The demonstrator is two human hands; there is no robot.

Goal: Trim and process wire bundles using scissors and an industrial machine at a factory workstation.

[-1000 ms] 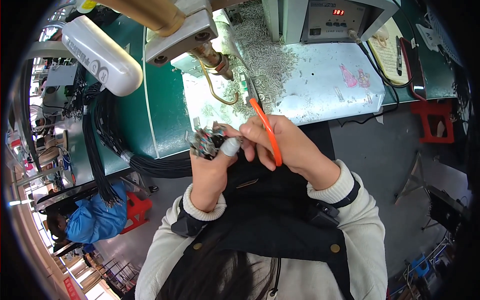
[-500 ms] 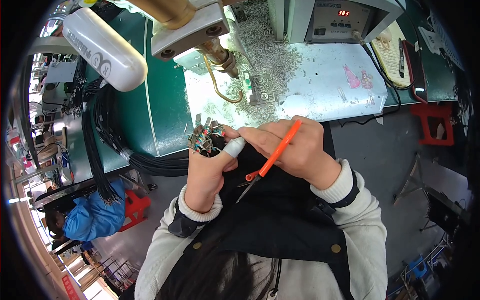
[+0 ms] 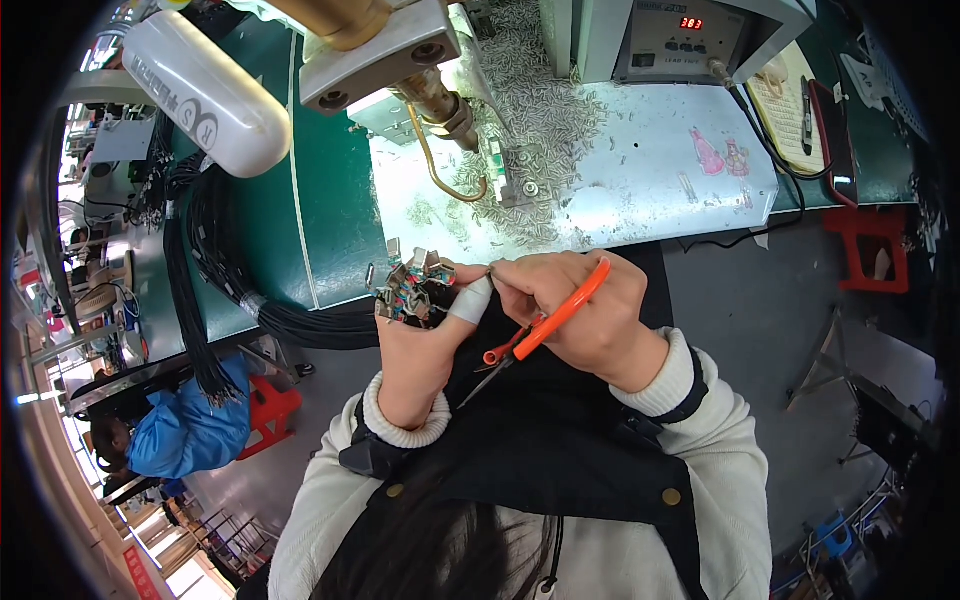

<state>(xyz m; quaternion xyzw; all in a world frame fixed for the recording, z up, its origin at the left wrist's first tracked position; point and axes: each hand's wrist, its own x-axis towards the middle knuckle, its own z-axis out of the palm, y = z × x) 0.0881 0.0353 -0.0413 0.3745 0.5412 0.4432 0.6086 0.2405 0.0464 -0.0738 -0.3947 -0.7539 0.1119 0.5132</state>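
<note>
My left hand (image 3: 420,350) is closed around a bundle of cable ends with metal plug connectors (image 3: 410,285) and short coloured wires sticking up from the fist. White wrapping (image 3: 470,300) covers that thumb. My right hand (image 3: 590,310) is closed, with orange-handled scissors (image 3: 560,318) tucked in it, their grey blades pointing down toward my apron. The fingertips of both hands meet in a pinch. Between them shows a tiny dark end, too small to name.
A metal press-like machine head (image 3: 440,110) hangs above a metal plate (image 3: 660,160) strewn with small silvery pieces. A control box (image 3: 680,40) with a red display stands behind. Black cable bundles (image 3: 225,245) lie on the left. A person in blue (image 3: 195,420) sits beyond.
My right hand has turned slightly, and the scissors' blades have swung a little down and left. My left thumb has straightened upward against the right fingertips.
</note>
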